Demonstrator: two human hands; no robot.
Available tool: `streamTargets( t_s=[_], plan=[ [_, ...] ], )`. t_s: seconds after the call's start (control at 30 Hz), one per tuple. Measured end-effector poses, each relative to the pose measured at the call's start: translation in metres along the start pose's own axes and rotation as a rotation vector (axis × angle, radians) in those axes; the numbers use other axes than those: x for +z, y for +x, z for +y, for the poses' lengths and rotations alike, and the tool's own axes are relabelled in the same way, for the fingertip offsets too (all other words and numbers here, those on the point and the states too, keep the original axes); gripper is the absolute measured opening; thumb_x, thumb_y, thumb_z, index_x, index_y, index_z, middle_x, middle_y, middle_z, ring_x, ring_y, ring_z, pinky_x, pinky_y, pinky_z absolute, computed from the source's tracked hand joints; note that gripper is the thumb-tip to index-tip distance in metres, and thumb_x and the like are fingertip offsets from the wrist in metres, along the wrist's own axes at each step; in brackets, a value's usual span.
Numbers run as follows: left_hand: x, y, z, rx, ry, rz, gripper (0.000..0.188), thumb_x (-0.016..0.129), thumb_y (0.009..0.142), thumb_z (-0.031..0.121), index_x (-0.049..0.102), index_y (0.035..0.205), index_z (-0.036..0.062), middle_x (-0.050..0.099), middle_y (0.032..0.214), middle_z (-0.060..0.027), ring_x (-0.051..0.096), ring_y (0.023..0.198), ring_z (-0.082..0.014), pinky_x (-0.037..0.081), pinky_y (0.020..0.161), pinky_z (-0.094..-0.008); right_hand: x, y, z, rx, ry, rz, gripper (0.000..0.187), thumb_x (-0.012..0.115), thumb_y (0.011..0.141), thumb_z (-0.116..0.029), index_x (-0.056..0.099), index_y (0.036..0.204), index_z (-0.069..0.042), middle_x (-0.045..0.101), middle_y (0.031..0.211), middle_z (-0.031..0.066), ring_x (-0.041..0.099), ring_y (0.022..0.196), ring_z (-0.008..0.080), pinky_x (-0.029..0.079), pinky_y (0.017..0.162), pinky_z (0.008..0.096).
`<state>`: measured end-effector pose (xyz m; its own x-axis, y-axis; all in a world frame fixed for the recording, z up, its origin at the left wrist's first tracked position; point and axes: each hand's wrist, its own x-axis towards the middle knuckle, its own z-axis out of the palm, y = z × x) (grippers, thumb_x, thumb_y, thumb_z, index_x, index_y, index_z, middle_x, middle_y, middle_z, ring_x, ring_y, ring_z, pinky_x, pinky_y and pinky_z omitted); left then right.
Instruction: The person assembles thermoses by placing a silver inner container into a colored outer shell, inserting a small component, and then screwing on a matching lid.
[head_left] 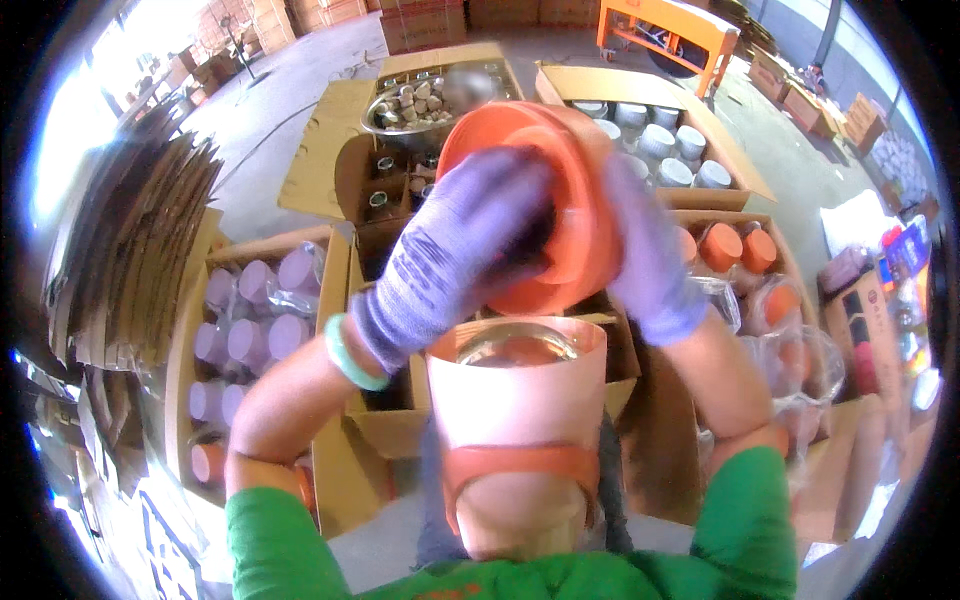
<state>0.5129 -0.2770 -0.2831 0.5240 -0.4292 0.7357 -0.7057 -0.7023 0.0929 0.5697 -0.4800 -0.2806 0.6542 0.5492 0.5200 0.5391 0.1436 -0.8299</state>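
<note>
Both my hands wear purple gloves and hold an orange round lid (pixel 570 190) up close to the camera. My left hand (pixel 450 255) has its fingers inside the lid's underside. Behind the lid's right rim, my right hand (pixel 650 260) grips it. Directly below stands an orange flask-shaped container (pixel 515 420) with an open shiny mouth and an orange band around its body, held against my lap. A green bangle (pixel 345 355) sits on my left wrist.
A cardboard box of purple-lidded containers (pixel 250 320) lies at left. A box with orange-lidded, plastic-wrapped items (pixel 750 270) is at right. Farther back are a box of white-lidded ones (pixel 660 140), a metal bowl of small parts (pixel 410 110), stacked flat cardboard (pixel 130 230) and an orange bench (pixel 670 30).
</note>
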Motion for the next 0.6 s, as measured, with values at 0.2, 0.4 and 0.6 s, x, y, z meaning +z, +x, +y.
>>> streamTargets(
  t_s=[0.2, 0.4, 0.6],
  plan=[
    [0.007, -0.014, -0.013, -0.437, -0.476, 0.189, 0.072, 0.081, 0.072, 0.013, 0.049, 0.136, 0.0037, 0.054, 0.132, -0.0170, 0.055, 0.121, -0.0370, 0.048, 0.102, -0.0438, 0.016, -0.004, -0.006, -0.018, 0.070, 0.057, 0.056, 0.059, 0.097, -0.036, 0.047, 0.138, 0.000, 0.060, 0.130, 0.0144, 0.060, 0.114, 0.0203, 0.049, 0.098, 0.0362],
    [-0.018, 0.003, -0.020, 0.233, 0.158, 0.034, 0.059, 0.074, 0.079, 0.019, 0.054, 0.132, 0.0039, 0.055, 0.134, -0.0203, 0.055, 0.120, -0.0404, 0.046, 0.104, -0.0464, 0.014, -0.002, -0.003, 0.112, 0.465, 0.195, 0.060, 0.077, 0.087, -0.036, 0.055, 0.130, 0.001, 0.068, 0.115, 0.0101, 0.065, 0.108, 0.0167, 0.053, 0.094, 0.0287],
    [-0.035, -0.033, -0.023, -0.167, -0.428, 0.574, 0.033, 0.060, 0.096, 0.022, 0.058, 0.120, -0.0008, 0.060, 0.124, -0.0168, 0.060, 0.109, -0.0291, 0.047, 0.099, -0.0394, -0.034, 0.021, -0.015, -0.126, -0.257, -0.196, 0.079, 0.085, 0.076, -0.039, 0.053, 0.138, -0.002, 0.068, 0.121, 0.0106, 0.065, 0.109, 0.0179, 0.050, 0.099, 0.0343]
  ],
)
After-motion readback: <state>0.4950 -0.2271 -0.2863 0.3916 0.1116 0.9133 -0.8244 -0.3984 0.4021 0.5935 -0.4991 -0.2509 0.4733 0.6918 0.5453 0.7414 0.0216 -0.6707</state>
